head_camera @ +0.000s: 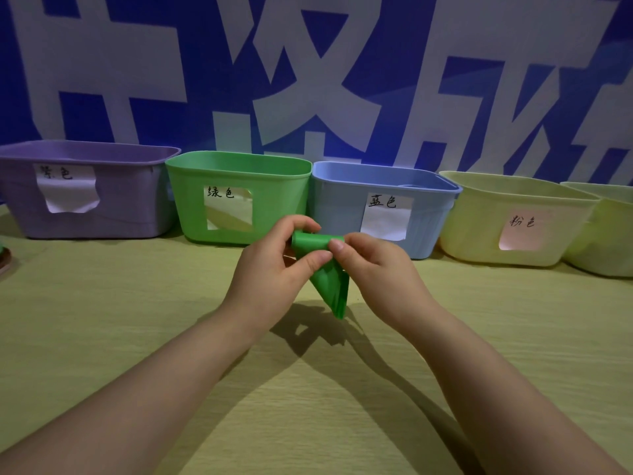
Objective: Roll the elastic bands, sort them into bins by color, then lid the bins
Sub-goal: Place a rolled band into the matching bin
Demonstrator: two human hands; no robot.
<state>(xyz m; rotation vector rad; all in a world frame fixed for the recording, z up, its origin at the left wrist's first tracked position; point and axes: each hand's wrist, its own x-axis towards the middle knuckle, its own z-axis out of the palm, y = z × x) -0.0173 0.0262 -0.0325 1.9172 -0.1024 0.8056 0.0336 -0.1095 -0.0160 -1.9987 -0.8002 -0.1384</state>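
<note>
Just above the near bench (137, 337), my left hand (274, 265) and right hand (373, 265) both pinch the one green band (330, 286). Its rolled end sits between my fingertips and the loose tail hangs down. I'd wind tight and even, thumbs feeding the tail up so the roll can't spring open. Farther back stand five bins: purple bin (137, 207), green bin (274, 200), blue bin (335, 207) and two pale yellow bins (479, 228).

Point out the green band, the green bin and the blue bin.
green band (330, 287): head view, hanging tail.
green bin (281, 204): head view, front wall right of label.
blue bin (337, 207): head view, front wall left of label.
</note>
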